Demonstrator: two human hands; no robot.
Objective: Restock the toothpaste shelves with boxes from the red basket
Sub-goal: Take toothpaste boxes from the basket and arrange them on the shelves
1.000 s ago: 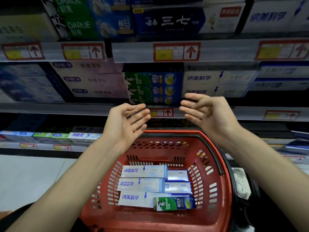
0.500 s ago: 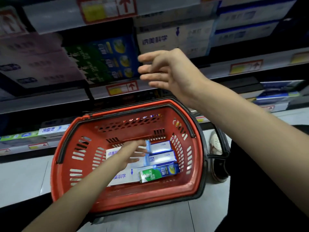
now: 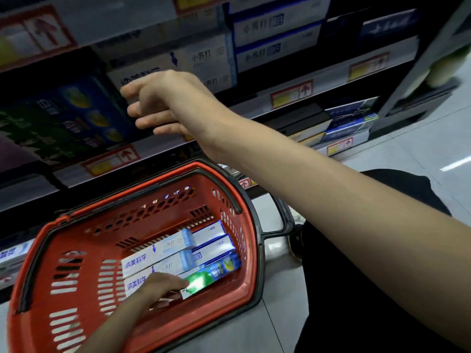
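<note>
Down in the red plastic basket on the pale tiled floor, I saw the left hand lying over the white cardboard toothpaste boxes with blue bands. Its fingertips touched the end of a green-and-blue toothpaste box, which lay alongside the white ones on the side nearest me. I could not tell whether the fingers gripped it. Higher up, the right hand hung before the grey shelf edge with red-framed price tags, fingers loosely spread and holding nothing, in front of blurred white shelf boxes.
</note>
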